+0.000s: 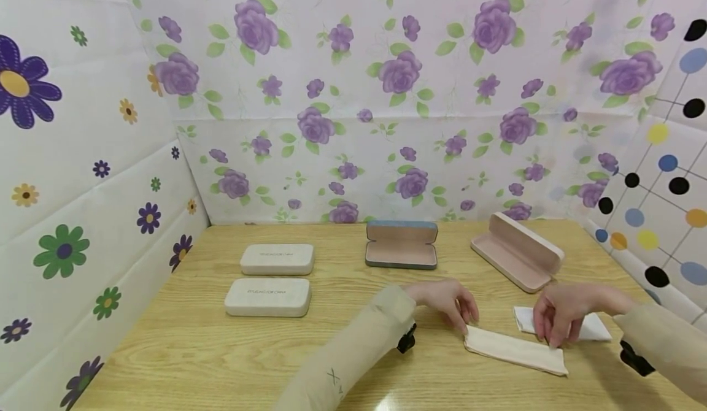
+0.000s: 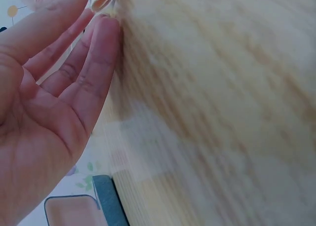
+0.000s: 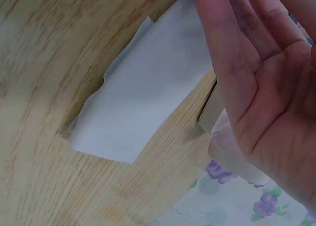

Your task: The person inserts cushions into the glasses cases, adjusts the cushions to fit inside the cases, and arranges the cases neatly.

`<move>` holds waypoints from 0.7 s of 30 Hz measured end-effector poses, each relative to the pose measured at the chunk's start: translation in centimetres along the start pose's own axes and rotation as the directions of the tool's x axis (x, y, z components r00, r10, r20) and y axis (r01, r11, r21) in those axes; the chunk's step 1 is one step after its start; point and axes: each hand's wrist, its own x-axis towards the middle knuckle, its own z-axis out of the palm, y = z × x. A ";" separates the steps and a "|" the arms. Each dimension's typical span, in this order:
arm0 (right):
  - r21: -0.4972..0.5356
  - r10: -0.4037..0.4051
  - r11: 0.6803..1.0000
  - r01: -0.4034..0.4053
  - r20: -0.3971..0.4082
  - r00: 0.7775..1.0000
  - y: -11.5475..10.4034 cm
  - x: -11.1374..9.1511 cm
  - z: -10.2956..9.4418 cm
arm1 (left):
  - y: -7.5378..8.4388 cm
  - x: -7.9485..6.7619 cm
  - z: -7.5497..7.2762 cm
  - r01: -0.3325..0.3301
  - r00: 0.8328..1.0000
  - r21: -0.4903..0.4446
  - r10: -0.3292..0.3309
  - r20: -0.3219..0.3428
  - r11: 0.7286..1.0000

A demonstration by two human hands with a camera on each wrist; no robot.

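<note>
A cream cloth (image 1: 516,348), folded into a long strip, lies on the table in front of the person. At its left end my left hand (image 1: 446,300) pinches the corner between thumb and fingertips; the left wrist view shows the folded layers of the cloth (image 2: 104,0) at those fingertips. My right hand (image 1: 563,311) has its fingers bent down and pinches the upper edge near the right end. Behind the right hand lies a folded white cloth (image 1: 593,328), partly covered by that hand. The right wrist view shows this white cloth (image 3: 143,83) beside the palm.
Beyond the hands, a blue glasses case (image 1: 401,254) and a pale glasses case (image 1: 513,254) stand with lids up and pink linings showing. Two closed white cases (image 1: 277,259) sit on the left of the wooden table (image 1: 182,349). Patterned sheets (image 1: 353,80) surround the table.
</note>
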 end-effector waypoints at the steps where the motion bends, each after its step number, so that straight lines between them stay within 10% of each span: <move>1: -0.002 0.009 1.000 -0.009 -0.007 1.000 0.0 0.1 0.0 | 0.0 0.1 0.1 0.000 1.000 0.011 0.000 -0.006 1.000; 21: -0.003 -0.020 1.000 0.020 0.001 1.000 0.6 0.5 0.8 | 1.0 0.8 2.1 0.116 0.989 0.261 -0.088 -0.118 0.958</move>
